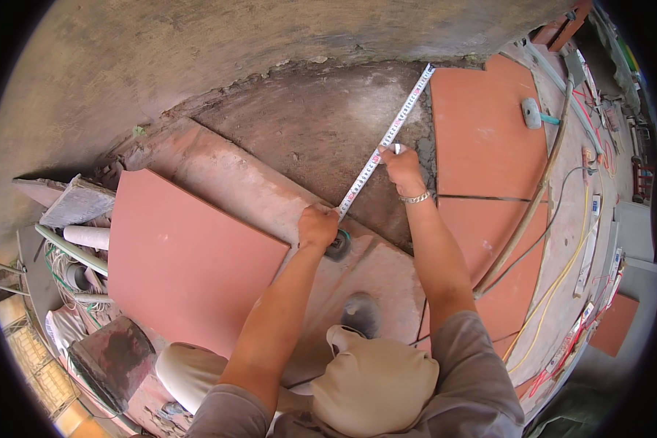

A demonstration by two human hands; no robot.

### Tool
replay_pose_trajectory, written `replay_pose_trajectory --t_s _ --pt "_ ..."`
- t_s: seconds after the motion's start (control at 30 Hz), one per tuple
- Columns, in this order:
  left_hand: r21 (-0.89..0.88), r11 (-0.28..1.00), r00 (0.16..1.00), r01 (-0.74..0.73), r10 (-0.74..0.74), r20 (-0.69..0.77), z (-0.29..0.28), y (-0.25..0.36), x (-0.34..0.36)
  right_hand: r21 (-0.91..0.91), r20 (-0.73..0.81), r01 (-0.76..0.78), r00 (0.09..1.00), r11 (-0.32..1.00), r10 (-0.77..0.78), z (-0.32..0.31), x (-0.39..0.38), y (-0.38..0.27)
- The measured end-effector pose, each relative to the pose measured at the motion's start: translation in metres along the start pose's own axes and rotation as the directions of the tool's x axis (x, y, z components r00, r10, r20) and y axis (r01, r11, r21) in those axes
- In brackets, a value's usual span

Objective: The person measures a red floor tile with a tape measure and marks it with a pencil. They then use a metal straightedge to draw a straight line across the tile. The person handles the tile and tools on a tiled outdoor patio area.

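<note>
A white tape measure blade stretches slantwise over bare, dark mortar ground. Its far end reaches the corner of a laid reddish-orange tile beside the wall. My left hand is closed round the near part of the blade, and a dark round case with a green edge shows just below it. My right hand, with a metal bracelet at the wrist, is closed with its fingertips at the blade's middle. Something small and white shows at those fingers; its kind cannot be made out.
A large loose tile lies at the left. A mallet with a pale head and teal handle rests on the laid tiles. A long bent pole and cables run along the right. The rough wall bounds the far side.
</note>
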State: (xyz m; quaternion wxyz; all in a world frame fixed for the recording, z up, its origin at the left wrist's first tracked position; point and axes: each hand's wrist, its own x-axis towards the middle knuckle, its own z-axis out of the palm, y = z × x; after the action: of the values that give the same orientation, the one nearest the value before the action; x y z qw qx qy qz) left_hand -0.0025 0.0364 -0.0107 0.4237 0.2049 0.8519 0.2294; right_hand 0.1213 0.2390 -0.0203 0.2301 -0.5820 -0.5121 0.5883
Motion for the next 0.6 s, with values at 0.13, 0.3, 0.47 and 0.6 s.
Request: replay_pose_trajectory --t_s 0.13,0.3,0.47,0.6 --pt "-0.231 0.973 0.994 -0.010 0.035 0.104 -0.012 -0.002 -0.007 0.077 0.063 -0.090 0.994 0.993 0.085 -0.008 -0.015 -0.014" --pt "-0.280 0.957 0.967 -0.080 0.143 0.212 -0.077 -0.002 -0.022 0.303 0.192 -0.115 0.980 0.946 0.058 -0.010 -0.043 -0.037" --pt "-0.018 0.974 0.952 -0.225 0.223 0.211 -0.195 -0.031 -0.040 0.398 0.164 -0.069 0.986 0.915 0.003 0.019 -0.064 -0.074" --pt "0.054 0.984 0.974 -0.168 0.158 0.162 -0.295 -0.101 -0.077 0.429 0.206 -0.085 0.978 0.899 -0.006 0.055 -0.087 -0.092"
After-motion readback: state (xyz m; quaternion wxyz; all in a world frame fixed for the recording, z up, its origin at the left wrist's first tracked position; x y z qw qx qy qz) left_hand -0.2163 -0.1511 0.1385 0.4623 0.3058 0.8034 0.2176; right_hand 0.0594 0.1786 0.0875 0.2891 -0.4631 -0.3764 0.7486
